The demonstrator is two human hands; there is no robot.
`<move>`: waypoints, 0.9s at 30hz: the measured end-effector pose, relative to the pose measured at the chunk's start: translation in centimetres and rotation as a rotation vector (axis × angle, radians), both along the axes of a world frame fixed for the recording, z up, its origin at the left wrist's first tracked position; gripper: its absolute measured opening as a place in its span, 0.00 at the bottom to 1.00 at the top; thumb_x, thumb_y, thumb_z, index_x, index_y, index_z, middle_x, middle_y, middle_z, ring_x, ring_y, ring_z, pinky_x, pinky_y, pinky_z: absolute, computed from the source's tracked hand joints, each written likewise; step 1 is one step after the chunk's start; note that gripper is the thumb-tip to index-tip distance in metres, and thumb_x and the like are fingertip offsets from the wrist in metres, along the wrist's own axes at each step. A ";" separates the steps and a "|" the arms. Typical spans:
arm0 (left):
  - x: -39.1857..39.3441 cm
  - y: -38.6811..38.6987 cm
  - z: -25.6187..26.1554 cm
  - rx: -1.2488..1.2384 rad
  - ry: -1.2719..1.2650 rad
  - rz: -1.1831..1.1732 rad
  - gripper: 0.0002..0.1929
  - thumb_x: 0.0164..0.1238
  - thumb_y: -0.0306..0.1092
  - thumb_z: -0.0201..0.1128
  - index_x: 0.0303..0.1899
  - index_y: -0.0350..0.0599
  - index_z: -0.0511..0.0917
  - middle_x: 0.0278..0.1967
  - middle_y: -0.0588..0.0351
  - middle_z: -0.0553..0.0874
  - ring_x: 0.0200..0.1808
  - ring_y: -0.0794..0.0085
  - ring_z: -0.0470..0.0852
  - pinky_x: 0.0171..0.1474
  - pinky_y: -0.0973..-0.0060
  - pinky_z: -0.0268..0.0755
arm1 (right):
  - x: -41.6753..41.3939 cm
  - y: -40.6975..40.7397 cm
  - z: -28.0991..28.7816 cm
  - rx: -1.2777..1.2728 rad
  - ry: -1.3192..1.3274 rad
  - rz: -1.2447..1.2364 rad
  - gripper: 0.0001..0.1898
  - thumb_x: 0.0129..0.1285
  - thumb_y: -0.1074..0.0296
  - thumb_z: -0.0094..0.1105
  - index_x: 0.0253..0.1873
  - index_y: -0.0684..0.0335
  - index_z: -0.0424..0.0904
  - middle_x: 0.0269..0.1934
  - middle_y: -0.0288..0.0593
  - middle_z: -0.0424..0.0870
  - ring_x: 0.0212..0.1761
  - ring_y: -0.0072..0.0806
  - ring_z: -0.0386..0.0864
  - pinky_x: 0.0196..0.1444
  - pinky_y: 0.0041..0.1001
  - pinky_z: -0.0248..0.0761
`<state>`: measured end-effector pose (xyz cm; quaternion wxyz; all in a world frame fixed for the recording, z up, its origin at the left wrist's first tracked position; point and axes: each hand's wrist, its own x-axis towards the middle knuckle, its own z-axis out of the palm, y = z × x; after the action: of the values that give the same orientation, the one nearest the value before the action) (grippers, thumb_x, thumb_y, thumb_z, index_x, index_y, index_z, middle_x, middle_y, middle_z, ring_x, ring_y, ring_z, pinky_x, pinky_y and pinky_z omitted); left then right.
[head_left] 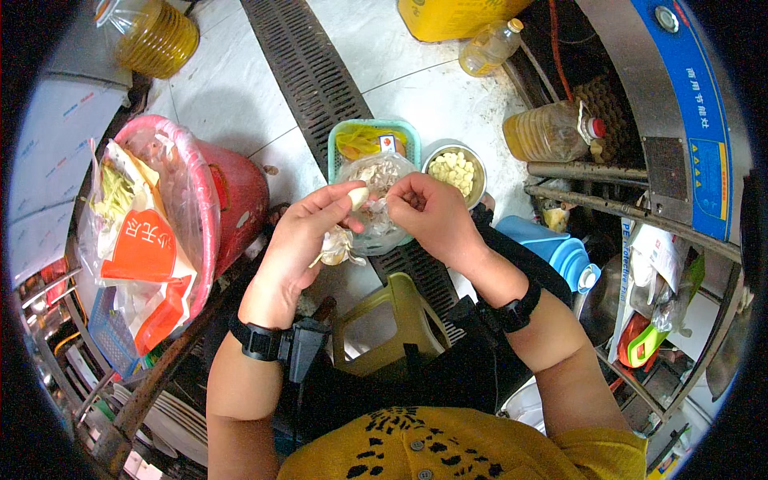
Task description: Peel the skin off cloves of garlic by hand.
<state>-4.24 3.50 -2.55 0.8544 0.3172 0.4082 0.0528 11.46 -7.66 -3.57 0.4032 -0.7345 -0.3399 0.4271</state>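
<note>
My left hand pinches a peeled garlic clove between thumb and forefinger, and a partly broken garlic bulb sits against its lower fingers. Just right of the clove, my right hand has its fingers curled in with thumb and forefinger together; whether something small is between them is hidden. Beneath both hands, a clear plastic bag with garlic skins lies over a mint-green plastic basket, which also holds a yellow bag. A round metal bowl of peeled garlic cloves stands beyond my right hand.
A pink bucket lined with plastic and filled with waste stands at left. A drain grate crosses the tiled floor. Oil bottles and a blue plastic container are at right, near a metal rack. A plastic stool is below my hands.
</note>
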 end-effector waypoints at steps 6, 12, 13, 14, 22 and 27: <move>-0.3 0.4 -0.1 -0.027 0.006 0.058 0.15 0.73 0.34 0.51 0.54 0.36 0.75 0.44 0.53 0.85 0.32 0.80 0.79 0.34 0.82 0.73 | 0.2 0.0 -1.0 0.002 -0.123 -0.007 0.08 0.59 0.67 0.59 0.37 0.66 0.79 0.27 0.41 0.81 0.28 0.24 0.78 0.34 0.25 0.72; -0.8 0.5 -0.6 0.001 0.001 0.022 0.17 0.75 0.39 0.47 0.55 0.37 0.72 0.46 0.53 0.84 0.31 0.80 0.79 0.30 0.83 0.75 | 0.5 -0.1 -3.0 -0.072 -0.401 0.147 0.06 0.57 0.70 0.60 0.38 0.65 0.78 0.29 0.47 0.82 0.31 0.35 0.81 0.37 0.29 0.74; -0.9 0.5 -0.6 0.004 0.014 0.030 0.17 0.75 0.38 0.48 0.55 0.37 0.73 0.46 0.53 0.84 0.30 0.80 0.80 0.29 0.83 0.75 | 0.4 -0.1 -3.2 -0.053 -0.438 0.166 0.06 0.57 0.71 0.60 0.38 0.65 0.78 0.30 0.49 0.82 0.32 0.39 0.82 0.38 0.31 0.74; -1.0 0.5 -0.7 0.008 0.027 0.039 0.16 0.75 0.38 0.48 0.54 0.37 0.73 0.45 0.54 0.84 0.30 0.80 0.80 0.28 0.83 0.75 | 0.4 -0.1 -3.2 -0.054 -0.438 0.169 0.06 0.57 0.71 0.60 0.38 0.65 0.78 0.30 0.49 0.82 0.32 0.39 0.82 0.38 0.31 0.74; -0.8 0.6 -0.9 0.003 0.049 0.085 0.14 0.74 0.37 0.50 0.52 0.39 0.75 0.42 0.56 0.85 0.30 0.81 0.79 0.28 0.84 0.74 | 0.3 -0.3 -3.1 0.039 -0.434 0.194 0.05 0.57 0.72 0.57 0.38 0.66 0.78 0.35 0.53 0.81 0.38 0.49 0.79 0.42 0.40 0.73; -0.8 0.1 -1.5 -0.008 0.047 0.050 0.13 0.73 0.36 0.52 0.50 0.39 0.76 0.40 0.59 0.85 0.30 0.81 0.79 0.29 0.83 0.73 | -1.1 0.5 -0.6 0.212 -0.364 0.162 0.06 0.59 0.70 0.59 0.38 0.64 0.78 0.32 0.47 0.80 0.33 0.39 0.79 0.37 0.33 0.72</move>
<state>-5.00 3.57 -4.02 0.8443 0.3046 0.4361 0.0652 10.32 -7.18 -4.20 0.3745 -0.7235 -0.5078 0.2803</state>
